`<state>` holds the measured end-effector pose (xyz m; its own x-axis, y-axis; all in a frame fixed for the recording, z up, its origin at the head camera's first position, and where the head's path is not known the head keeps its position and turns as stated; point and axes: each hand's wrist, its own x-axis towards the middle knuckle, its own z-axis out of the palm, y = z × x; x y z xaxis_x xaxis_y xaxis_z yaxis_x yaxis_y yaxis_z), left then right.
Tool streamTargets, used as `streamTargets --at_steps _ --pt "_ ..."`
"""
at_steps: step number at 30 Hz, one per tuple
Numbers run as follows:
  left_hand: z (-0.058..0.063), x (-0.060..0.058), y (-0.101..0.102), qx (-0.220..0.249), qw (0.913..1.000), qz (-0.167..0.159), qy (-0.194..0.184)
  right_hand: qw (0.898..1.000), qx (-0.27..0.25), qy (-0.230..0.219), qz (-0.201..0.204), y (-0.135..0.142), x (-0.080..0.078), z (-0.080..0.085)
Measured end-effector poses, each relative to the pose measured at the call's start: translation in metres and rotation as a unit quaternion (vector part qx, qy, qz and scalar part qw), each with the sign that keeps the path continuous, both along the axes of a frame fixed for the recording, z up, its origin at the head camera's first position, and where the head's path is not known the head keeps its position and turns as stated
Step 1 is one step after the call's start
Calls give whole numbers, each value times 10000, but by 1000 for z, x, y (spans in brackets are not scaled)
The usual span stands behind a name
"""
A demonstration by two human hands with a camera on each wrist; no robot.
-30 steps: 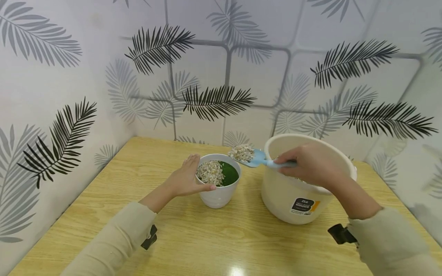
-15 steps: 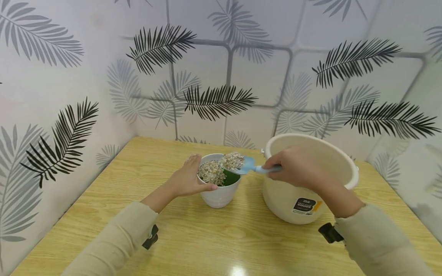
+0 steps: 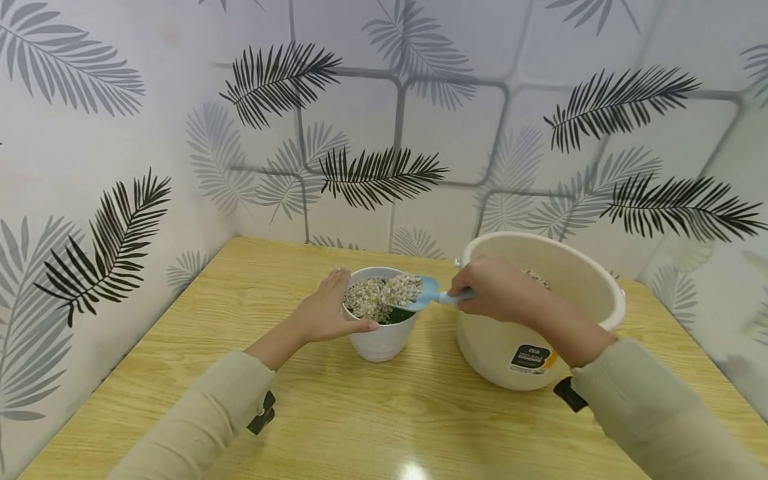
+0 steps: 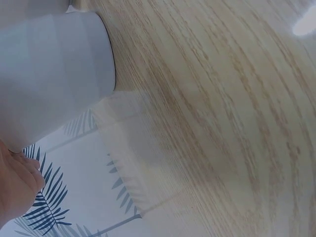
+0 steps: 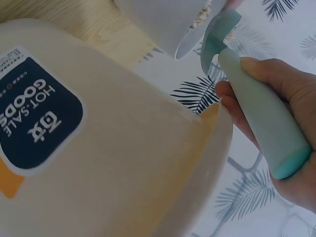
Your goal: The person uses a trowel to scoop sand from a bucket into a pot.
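In the head view my left hand [image 3: 324, 312] holds a white flower pot [image 3: 379, 345] by its left side, thumb along the front rim and fingers behind. Pale gravel [image 3: 363, 300] fills the pot's left part, beside a strip of green. Coming from the right, my right hand [image 3: 498, 290] grips the handle of a light blue trowel [image 3: 429, 288], whose blade reaches over the pot's rim with a heap of gravel on it. The right wrist view shows the trowel's thick handle [image 5: 261, 111] across the palm. Only fingers [image 4: 19, 177] of the left hand show in the left wrist view.
A large cream bucket [image 3: 501, 350] with a dark label stands right of the pot, beneath my right forearm; some gravel [image 3: 537, 279] shows inside it. The wooden table [image 3: 360, 420] meets a leaf-patterned wall [image 3: 360, 227] behind the pot.
My right hand has moved left and slightly down, bringing the loaded trowel from beside the bucket's rim to over the pot. The left hand stays on the pot.
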<state>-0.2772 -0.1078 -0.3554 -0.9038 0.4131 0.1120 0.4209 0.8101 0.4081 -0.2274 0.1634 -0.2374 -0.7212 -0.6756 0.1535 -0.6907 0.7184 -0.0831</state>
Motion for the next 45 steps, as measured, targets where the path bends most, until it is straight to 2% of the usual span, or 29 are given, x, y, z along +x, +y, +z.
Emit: streamTargets --at_steps 12,15,18,22,31,36,45 --pt "-3 -2 0 3 10000 65 13 9970 702 202 238 -14 -1 7" --pt "-3 -3 0 -1 10000 93 -1 9951 920 331 168 -17 1 7" --pt "-4 -3 0 -4 10000 84 8 9919 1218 323 -122 -21 3 7" --pt "-4 -3 0 -15 10000 86 -3 9841 1683 466 -322 -25 5 6" --pt "-1 -2 0 -54 9999 84 -2 9577 2356 1654 24 -27 11 2" --pt "-1 -1 0 -59 9999 87 -13 9453 2560 2019 102 -29 13 0" --pt "-1 -1 0 -4 10000 80 -33 9430 2633 2030 140 -30 13 7"
